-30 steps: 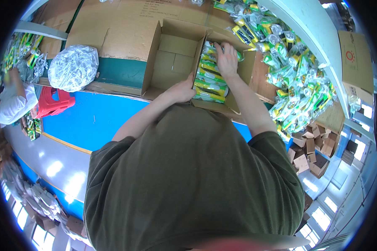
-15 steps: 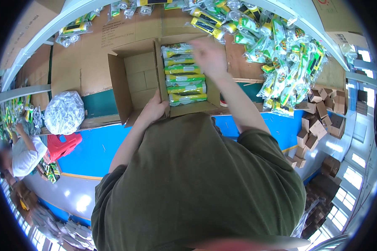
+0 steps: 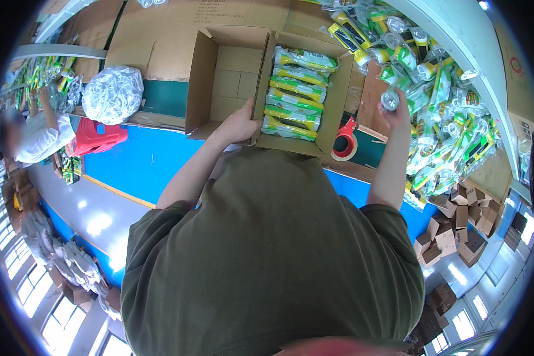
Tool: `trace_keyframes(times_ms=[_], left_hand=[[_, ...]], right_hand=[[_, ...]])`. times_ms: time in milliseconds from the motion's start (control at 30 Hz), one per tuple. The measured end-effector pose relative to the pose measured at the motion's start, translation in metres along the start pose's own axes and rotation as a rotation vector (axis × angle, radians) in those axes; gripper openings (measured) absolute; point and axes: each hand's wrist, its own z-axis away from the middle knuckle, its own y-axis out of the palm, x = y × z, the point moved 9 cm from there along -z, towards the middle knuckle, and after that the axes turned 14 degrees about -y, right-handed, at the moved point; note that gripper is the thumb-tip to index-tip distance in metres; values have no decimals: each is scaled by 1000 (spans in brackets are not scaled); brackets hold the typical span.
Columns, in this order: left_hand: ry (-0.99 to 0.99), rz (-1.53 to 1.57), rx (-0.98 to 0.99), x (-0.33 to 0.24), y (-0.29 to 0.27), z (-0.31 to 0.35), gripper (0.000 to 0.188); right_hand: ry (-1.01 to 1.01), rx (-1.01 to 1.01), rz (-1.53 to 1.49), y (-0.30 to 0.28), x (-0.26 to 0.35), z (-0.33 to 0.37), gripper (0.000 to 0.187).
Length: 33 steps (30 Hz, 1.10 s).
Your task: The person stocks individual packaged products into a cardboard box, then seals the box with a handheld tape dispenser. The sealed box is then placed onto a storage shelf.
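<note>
Two open cartons stand side by side: the left carton and the right carton, which holds one row of at least five green-and-yellow packets. The left hand grips the adjoining walls; the right hand grasps one clear-ended packet beside the uncountable heap. One red tape dispenser lies between.

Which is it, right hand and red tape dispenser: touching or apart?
Apart. The head view shows brown board between the right hand and the red tape dispenser.
</note>
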Motion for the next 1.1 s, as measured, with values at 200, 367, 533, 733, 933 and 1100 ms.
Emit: trace_keyframes(times_ms=[200,367,533,733,933,1100], left_hand=[[14,-12,38,-10,-4,0,74],[21,-35,31,-10,-2,-4,70],[25,-25,89,-19,-4,8,73],[71,-6,29,-12,-3,5,73],[75,3,60,-13,-3,3,70],[54,-1,84,-12,-4,4,66]], right_hand=[[-335,735,827,101,27,178,55],[-806,935,1706,227,-5,223,59],[-863,982,2182,283,-56,191,43],[-1020,868,2109,296,-90,130,28],[-1335,876,2118,320,-92,130,24],[-1357,910,2080,314,-90,125,29]])
